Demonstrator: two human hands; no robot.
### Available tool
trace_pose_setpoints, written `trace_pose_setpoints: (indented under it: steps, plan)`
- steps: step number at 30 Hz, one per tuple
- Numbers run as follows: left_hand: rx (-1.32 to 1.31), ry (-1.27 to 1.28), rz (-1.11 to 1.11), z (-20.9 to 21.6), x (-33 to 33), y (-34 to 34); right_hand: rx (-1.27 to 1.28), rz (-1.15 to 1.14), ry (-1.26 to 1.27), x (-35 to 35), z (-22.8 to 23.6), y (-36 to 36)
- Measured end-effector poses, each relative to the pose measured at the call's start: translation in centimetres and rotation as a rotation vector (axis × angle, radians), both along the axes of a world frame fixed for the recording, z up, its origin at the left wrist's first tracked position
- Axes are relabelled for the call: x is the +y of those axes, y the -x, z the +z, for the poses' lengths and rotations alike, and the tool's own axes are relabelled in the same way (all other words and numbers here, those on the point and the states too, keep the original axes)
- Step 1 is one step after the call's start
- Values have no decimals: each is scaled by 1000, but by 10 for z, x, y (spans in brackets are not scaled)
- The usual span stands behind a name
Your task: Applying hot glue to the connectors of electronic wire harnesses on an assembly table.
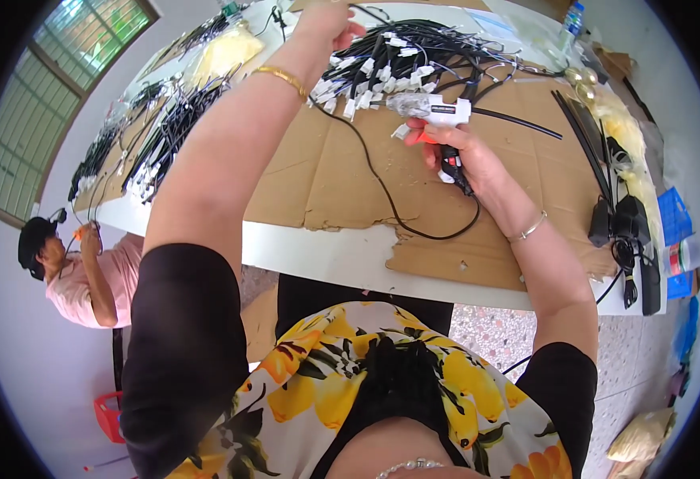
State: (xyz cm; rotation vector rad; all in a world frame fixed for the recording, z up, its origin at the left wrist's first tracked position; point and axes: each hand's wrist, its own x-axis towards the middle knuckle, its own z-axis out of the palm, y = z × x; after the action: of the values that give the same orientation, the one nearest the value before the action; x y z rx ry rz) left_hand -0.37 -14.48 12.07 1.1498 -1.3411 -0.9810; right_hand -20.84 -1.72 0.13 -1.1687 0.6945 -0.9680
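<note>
The right hand [462,156] grips a white glue gun [438,112] with an orange trigger, fingers wrapped round the dark handle and pressed together on it. The gun's body lies roughly level, its long axis running left to right, with the clear nozzle end pointing left toward the heap of black cables [414,56] with white tags. Its black cord [382,184] loops down over the cardboard sheet [326,168] that covers the white worktop [326,255]. The left hand [330,24] reaches far up and away, at the near edge of the cable heap; its fingers look curled in on something among the wires, but I cannot tell whether they pinch a cable or only touch the pile. So the heap lies straight ahead of the gun's tip and just right of the left hand, which is the nearer of the two to the cables; the gun sits just below and right of that hand, close to the tagged ends. More cable bundles [166,128] lie along the worktop to the left, and black straps and plugs [621,215] sit at the right edge. Another person in a pink top [86,279] works at the lower left, well apart.
</note>
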Motion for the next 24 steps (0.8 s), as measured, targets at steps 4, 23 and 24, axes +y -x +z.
trace_pose_setpoints:
  steps: [4,23,24]
  plan:
    - [213,28,-519,16,-23,-23,0,9,23,2,2,-3]
    - [482,143,-119,-17,7,-46,-4,16,2,2,4,-6]
    - [418,116,-41,-35,16,-48,11,9,15,2,5,-6]
